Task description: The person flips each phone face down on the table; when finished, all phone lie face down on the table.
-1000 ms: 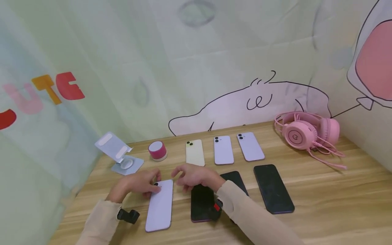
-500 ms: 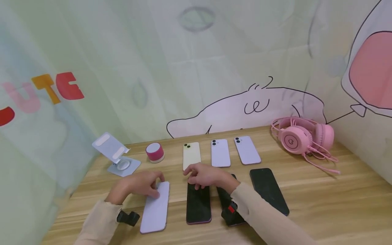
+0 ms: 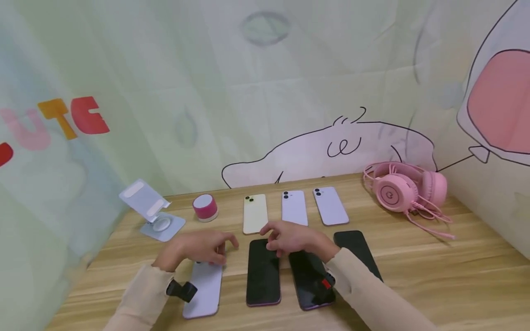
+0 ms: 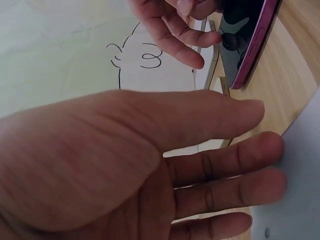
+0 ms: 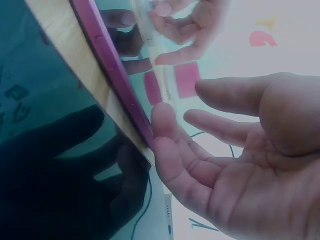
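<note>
Clearly, both hands [image 3: 204, 247] [image 3: 294, 239] — fingers loosely bent — hold nothing by the phones [image 3: 263, 278], "UTE" lettering [image 3: 53, 108] on the backdrop [image 3: 174, 64].

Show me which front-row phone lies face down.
The leftmost, the lilac phone with the left hand at its far end: its back faces up, but the other three phones lie dark screen up.

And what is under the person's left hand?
The upper end of a flat, lilac, rectangular phone. The left hand hides most of its camera corner; touch is unclear.
</note>
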Tool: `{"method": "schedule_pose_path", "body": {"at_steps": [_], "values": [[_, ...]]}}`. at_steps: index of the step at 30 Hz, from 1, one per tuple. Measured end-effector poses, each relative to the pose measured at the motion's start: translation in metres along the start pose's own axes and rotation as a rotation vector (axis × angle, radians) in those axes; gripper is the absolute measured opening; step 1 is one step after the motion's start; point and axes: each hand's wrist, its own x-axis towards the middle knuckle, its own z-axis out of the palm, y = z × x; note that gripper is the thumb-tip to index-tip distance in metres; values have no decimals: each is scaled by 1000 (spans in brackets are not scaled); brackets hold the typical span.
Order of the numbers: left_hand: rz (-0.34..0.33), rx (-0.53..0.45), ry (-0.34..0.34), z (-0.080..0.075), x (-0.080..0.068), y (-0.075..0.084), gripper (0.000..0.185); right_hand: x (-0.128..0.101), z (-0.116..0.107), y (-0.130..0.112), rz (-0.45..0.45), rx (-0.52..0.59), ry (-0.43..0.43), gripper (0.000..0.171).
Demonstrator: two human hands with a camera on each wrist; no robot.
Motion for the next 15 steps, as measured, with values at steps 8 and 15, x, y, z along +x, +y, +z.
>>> {"method": "schedule_pose_path", "body": {"at_steps": [8,15], "values": [[40,47,13,3,-1,4,45,-7,-15,-1,7,-44,-66,37],[53,37,8,9,8,12,61,-12,-24,3,24,-78,-101,38]]}}
